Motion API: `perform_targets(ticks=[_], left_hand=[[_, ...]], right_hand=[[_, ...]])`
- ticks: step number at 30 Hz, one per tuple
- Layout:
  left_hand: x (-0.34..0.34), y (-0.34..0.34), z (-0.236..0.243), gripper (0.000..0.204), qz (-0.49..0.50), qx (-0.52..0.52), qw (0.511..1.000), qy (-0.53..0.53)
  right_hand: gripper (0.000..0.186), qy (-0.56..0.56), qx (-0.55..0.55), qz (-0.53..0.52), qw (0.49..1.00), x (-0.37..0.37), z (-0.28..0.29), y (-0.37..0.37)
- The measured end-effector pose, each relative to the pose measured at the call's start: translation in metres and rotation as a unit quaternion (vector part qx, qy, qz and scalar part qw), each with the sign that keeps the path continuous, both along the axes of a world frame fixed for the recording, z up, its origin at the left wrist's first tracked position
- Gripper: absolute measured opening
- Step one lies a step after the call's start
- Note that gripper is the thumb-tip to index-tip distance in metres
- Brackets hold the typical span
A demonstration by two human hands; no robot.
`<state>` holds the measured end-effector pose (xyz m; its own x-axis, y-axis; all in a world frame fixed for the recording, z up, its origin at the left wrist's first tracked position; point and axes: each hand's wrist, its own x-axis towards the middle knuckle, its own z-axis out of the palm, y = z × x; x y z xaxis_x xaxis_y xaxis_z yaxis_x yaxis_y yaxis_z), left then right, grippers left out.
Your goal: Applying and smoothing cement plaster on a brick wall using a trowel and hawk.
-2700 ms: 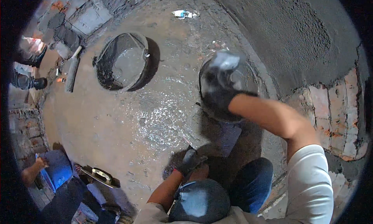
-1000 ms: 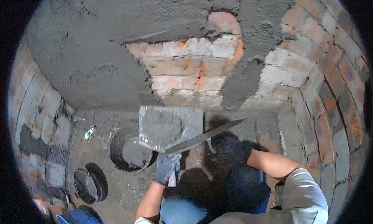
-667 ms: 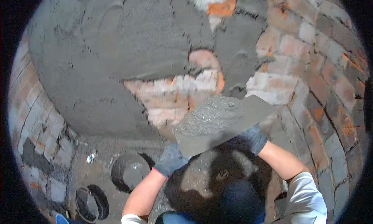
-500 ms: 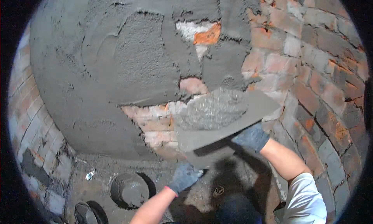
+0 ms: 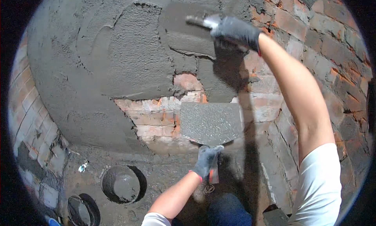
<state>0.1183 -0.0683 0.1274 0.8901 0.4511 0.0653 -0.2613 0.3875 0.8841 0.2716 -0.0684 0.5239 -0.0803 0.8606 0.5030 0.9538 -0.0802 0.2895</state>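
Note:
High on the wall, my right hand (image 5: 237, 31) is closed around the handle of a plastering trowel (image 5: 199, 21). Its blade lies against the wet grey mortar and is hard to tell from it. Lower down, my left hand (image 5: 208, 159) grips a broad, flat trowel (image 5: 187, 122) from beneath. A layer of wet mortar (image 5: 213, 122) covers most of that blade. The wall (image 5: 137, 61) is coated with mortar, and bare brick (image 5: 154, 118) shows in a strip left of the loaded blade. A small pinkish brick patch (image 5: 188, 82) shows above it.
An unplastered brick wall (image 5: 313, 61) rises at the right, another brick wall (image 5: 29, 96) at the left. On the floor stand a black bucket (image 5: 123, 185) of grey mortar and a smaller one (image 5: 82, 210). A crumpled scrap (image 5: 83, 166) lies near the wall's foot.
My right hand has swung up and left with the plastering trowel onto the wall, over the former white and orange patch. My left hand has moved right and up, and the mortar-laden blade now lies level.

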Motion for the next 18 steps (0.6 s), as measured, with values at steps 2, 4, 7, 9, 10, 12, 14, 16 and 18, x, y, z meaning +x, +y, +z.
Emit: perform_targets(ticks=[2, 4, 7, 9, 10, 12, 14, 16, 18], left_hand=[[0.001, -0.003, 0.006, 0.012, -0.045, -0.104, 0.993, 0.040], [-0.005, -0.005, 0.009, 0.012, -0.026, -0.108, 0.993, 0.038], [-0.012, -0.009, 0.024, 0.013, -0.018, -0.068, 0.996, 0.061], [-0.010, -0.014, 0.029, 0.014, -0.025, -0.025, 0.995, 0.088], [-0.011, -0.019, 0.029, 0.014, -0.011, -0.035, 0.997, 0.061], [-0.010, -0.020, 0.021, 0.011, -0.009, -0.057, 0.997, 0.058], [-0.009, -0.020, 0.021, 0.012, -0.005, -0.050, 0.996, 0.070], [-0.004, -0.017, 0.016, 0.014, -0.010, -0.046, 0.995, 0.087], [-0.013, 0.004, 0.002, 0.021, 0.069, 0.351, 0.931, 0.070]], right_hand=[[0.019, 0.122, -0.002, -0.025, 0.992, 0.012, 0.022, 0.001], [0.017, 0.192, -0.014, 0.002, 0.981, 0.001, 0.033, -0.006], [0.016, 0.258, 0.008, 0.015, 0.966, 0.007, 0.053, -0.022], [0.015, -0.027, 0.009, 0.049, 0.998, 0.030, 0.075, -0.038], [0.014, -0.120, 0.050, 0.122, 0.984, 0.041, 0.085, -0.041], [0.016, 0.146, 0.086, 0.134, 0.976, 0.051, 0.081, -0.039], [0.016, 0.071, 0.098, 0.152, 0.981, 0.068, 0.086, -0.050], [0.010, 0.266, 0.087, 0.107, 0.954, 0.090, 0.092, -0.061], [0.023, 0.515, 0.144, 0.111, 0.837, 0.075, 0.069, -0.064]])
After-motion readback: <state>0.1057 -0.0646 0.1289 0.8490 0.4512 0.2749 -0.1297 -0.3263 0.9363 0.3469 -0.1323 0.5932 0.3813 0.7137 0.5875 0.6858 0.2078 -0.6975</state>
